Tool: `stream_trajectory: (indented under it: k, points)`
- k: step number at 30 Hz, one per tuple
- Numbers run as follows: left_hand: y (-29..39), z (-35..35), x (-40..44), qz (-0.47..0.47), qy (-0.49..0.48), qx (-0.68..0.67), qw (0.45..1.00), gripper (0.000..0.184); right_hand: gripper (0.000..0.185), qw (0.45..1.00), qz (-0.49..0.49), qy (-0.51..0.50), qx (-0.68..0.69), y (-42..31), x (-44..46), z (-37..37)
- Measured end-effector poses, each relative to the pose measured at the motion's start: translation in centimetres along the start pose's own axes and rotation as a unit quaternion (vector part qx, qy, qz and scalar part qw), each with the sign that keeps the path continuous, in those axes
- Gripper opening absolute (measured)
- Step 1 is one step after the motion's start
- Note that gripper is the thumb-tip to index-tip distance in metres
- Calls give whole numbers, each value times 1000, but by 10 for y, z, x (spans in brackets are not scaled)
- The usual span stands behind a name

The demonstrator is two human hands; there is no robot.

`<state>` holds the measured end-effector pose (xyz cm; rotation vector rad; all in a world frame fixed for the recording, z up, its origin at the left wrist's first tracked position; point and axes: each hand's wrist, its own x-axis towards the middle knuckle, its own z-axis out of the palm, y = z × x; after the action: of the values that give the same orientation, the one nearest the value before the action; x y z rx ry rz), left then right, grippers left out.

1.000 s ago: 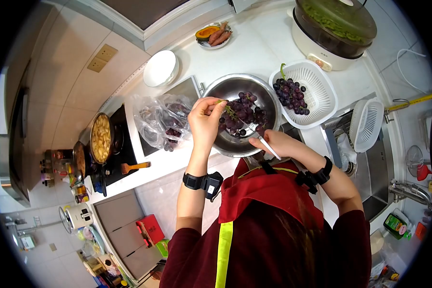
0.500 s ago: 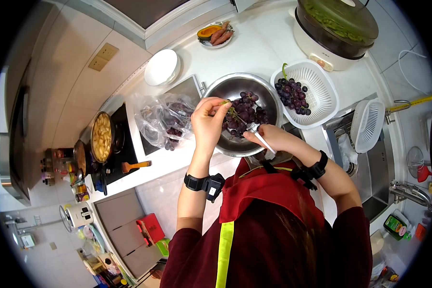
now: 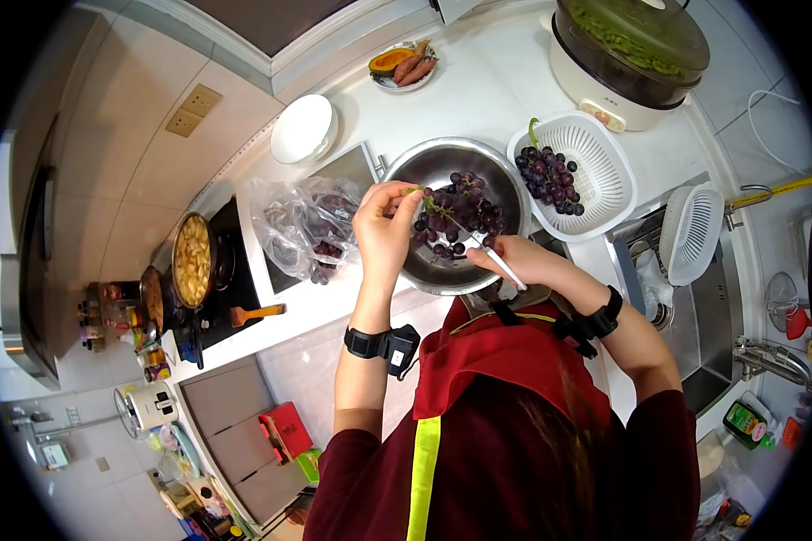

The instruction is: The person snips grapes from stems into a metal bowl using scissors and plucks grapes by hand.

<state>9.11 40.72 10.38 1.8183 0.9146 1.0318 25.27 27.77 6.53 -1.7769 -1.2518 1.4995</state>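
Observation:
My left hand [image 3: 385,224] pinches the green stem [image 3: 433,206] of a grape bunch over the steel bowl [image 3: 442,155]. In my right hand [image 3: 528,261] is a pair of scissors with white handles [image 3: 507,268]; its blades point up and left toward the stem. Whether the blades touch the stem I cannot tell. Dark purple grapes [image 3: 467,191] lie in the bowl below, some perhaps still attached to the bunch. Right of the bowl, a white colander [image 3: 609,153] holds another bunch of grapes [image 3: 550,180]. A clear plastic bag [image 3: 284,225] with more grapes lies to the left.
A white bowl [image 3: 305,129] and a plate of pumpkin and sweet potatoes [image 3: 415,70] stand behind. An electric steamer [image 3: 604,86] is at the back right, the sink [image 3: 702,311] at right. On the left are a stove with a full pan [image 3: 192,261] and a wooden spatula [image 3: 257,313].
My left hand has shifted slightly left and down, still pinching the stem. My right hand and the scissors have moved a little to the right.

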Motion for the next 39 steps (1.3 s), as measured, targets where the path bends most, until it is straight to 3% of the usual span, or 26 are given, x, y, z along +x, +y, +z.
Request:
stream_trajectory:
  k: [4,16,26,39]
  points:
    - [0,1,2,2,5,20,1000,9,68,997,62,-36,29,0,-5,-5]
    - [1,-5,5,-11,-26,27,999,9,72,1000,-15,9,-13,-6,-4,-3]
    - [8,-6,3,4,-48,30,998,9,72,999,5,37,-28,2,0,-1]
    - [8,-3,1,29,-104,45,993,9,77,998,40,-39,-12,12,23,3]
